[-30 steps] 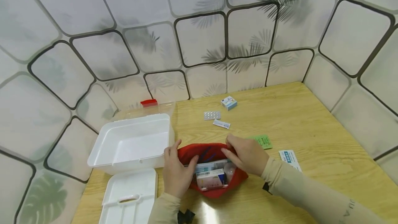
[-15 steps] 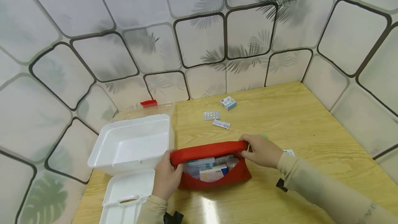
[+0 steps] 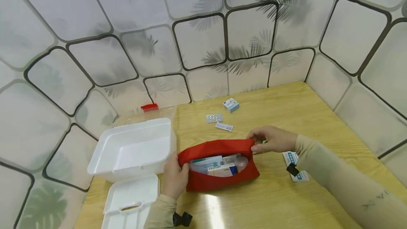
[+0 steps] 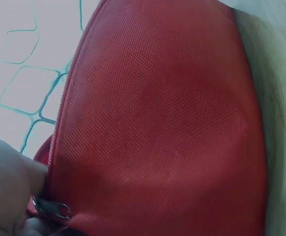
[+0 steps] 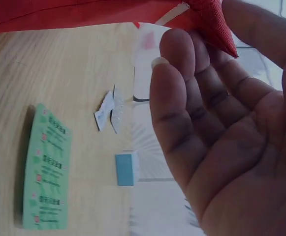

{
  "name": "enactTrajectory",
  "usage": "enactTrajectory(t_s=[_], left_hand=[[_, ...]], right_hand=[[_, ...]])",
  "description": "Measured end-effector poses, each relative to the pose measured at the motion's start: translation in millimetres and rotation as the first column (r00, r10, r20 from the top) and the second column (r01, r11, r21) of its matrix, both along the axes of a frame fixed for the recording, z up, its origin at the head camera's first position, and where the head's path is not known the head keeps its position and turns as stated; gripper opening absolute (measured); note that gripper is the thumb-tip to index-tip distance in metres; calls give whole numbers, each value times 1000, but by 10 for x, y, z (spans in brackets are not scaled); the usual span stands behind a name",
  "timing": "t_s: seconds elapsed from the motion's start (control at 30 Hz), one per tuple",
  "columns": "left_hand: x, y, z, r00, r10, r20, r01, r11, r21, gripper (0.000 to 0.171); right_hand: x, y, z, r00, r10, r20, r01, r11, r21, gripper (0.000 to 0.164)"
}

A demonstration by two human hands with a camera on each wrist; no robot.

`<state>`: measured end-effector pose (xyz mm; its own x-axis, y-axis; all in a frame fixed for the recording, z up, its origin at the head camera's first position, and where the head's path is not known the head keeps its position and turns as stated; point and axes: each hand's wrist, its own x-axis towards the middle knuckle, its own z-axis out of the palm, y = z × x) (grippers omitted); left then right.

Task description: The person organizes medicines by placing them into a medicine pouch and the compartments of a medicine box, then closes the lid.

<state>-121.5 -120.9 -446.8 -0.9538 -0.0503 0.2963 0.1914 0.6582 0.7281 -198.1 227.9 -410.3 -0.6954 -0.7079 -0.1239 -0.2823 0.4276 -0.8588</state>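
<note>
A red zip pouch [image 3: 220, 183] lies on the table with its mouth gaping. Small medicine boxes [image 3: 222, 170] and a clear rounded item [image 3: 241, 163] show inside it. My left hand [image 3: 173, 177] grips the pouch's left end, thumb on the near side. In the left wrist view, its fingers are right at the zipper pull [image 4: 54, 207]. My right hand [image 3: 273, 139] holds the pouch's right upper corner between thumb and fingers, with the other fingers bent behind it. Seen from the right wrist, the red corner [image 5: 214, 27] sits between thumb and fingertips.
A white bin [image 3: 136, 147] and a white lid with a handle [image 3: 130, 200] stand at left. Behind are a blister pack [image 3: 214, 118], a sachet [image 3: 224, 126] and a small box [image 3: 231, 105]. A green packet [image 5: 47, 169] and a blue-white packet [image 3: 295, 167] lie at right.
Both hands shifted from the pouch's inner rim outward to its two ends. The pouch's back flap folded forward over the contents, and the right hand then rose slightly with the right corner.
</note>
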Motion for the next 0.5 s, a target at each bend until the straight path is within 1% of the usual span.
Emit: enactTrajectory(t_s=[0.07,0.1,0.17,0.27,0.33,0.4,0.47,0.5], left_hand=[[-6,-1,-7,1000,-7,8,7,1000,25,22],[-4,-3,-9,1000,-17,17,16,999,40,24],[1,-11,-16,998,-56,28,54,996,70,27],[19,-21,-23,990,-128,52,120,984,129,22],[31,-26,-28,985,-161,66,148,974,170,15],[50,-28,-26,980,-181,83,161,966,203,10],[69,-29,-26,978,-189,94,164,961,223,8],[80,-28,-26,977,-192,95,166,959,231,7]], right_hand=[[-11,7,-40,998,-6,63,10,999,-50,22],[-11,4,-61,997,-13,70,17,998,-59,19],[1,-12,-100,998,-18,55,22,997,-69,16],[25,-61,-152,999,-39,3,39,998,-48,16],[39,-104,-189,996,-87,-28,86,996,-12,20],[48,-151,-228,987,-157,-38,158,987,22,25],[53,-190,-271,976,-217,-23,218,975,35,28],[55,-206,-293,972,-235,-8,235,972,30,29]])
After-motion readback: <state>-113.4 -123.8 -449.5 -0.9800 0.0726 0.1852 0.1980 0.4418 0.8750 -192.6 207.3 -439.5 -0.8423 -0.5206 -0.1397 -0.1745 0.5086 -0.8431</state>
